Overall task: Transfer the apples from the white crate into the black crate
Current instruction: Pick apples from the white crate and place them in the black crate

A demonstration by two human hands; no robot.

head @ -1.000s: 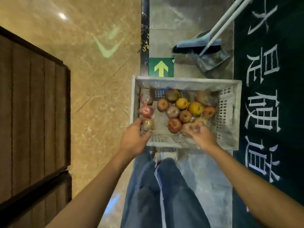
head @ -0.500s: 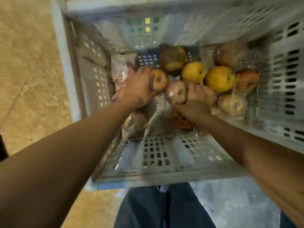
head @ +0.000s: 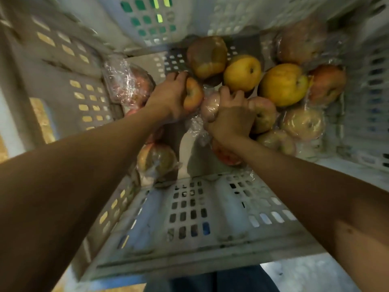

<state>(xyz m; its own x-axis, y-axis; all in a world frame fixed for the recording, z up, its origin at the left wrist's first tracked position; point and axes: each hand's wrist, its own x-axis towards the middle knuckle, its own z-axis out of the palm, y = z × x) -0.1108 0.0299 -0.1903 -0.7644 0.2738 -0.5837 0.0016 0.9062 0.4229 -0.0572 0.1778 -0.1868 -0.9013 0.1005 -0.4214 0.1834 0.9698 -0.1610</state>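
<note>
Little is judged done: about a dozen apples lie in the white crate at mid-frame, one being clasped in the curled fingers of the left hand, a wrapped one in those of the right hand, with the black crate unseen.

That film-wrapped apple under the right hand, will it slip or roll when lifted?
Likely slippery: the film-wrapped apple wears loose, crinkled wrap that may slide under the right hand. Round, so it would probably roll if released. The neighbouring apples touching it may shift.

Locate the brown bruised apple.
Head view, upper centre: the brown bruised apple lies near the far wall of the white plastic crate, left of a round yellow apple.
</note>
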